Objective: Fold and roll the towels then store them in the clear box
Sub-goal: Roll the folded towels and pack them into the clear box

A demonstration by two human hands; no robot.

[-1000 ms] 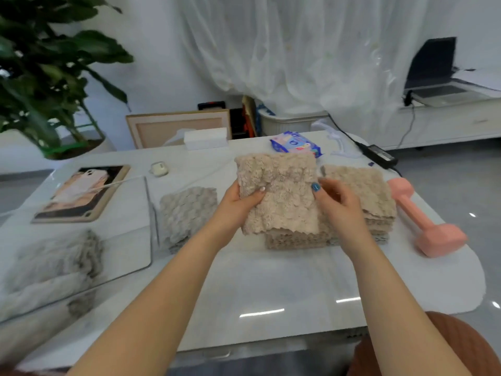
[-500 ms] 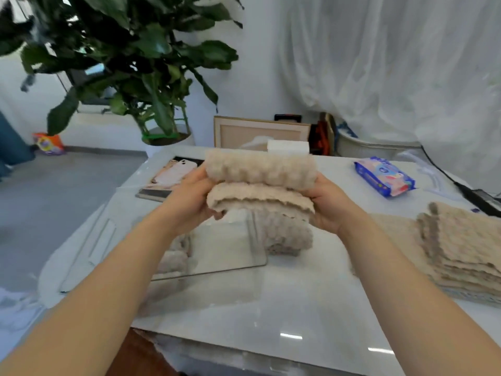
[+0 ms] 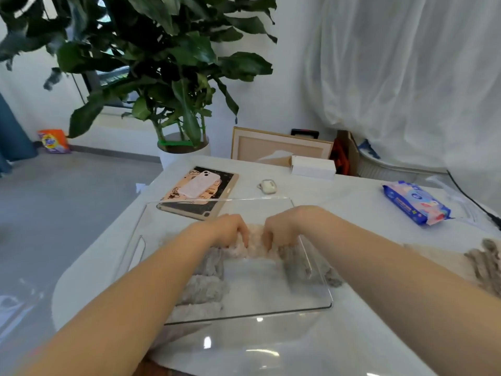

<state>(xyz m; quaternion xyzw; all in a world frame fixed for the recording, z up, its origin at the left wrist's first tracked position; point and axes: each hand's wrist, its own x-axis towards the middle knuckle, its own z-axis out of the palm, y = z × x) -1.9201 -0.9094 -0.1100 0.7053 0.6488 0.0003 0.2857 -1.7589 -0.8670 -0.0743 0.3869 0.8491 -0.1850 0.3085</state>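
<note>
Both my hands reach down into the clear box (image 3: 320,308) in front of me. My left hand (image 3: 227,230) and my right hand (image 3: 282,229) have their fingers curled round a rolled beige towel (image 3: 254,244) at the far side of the box's inside. Other rolled towels (image 3: 203,289) lie along the box's left side, and another roll (image 3: 295,263) sits at its right. A stack of flat beige towels (image 3: 485,264) lies at the right edge of the view.
On the white table (image 3: 366,267) behind the box lie a tablet (image 3: 217,204) with a phone (image 3: 199,184) on it, an earbud case (image 3: 267,186), a white box (image 3: 313,166) and a blue wipes pack (image 3: 416,202). A potted plant (image 3: 173,77) stands beyond.
Both hands have carried the rolled towel from above the table down into the clear box. The view has swung left, away from the towel stack.
</note>
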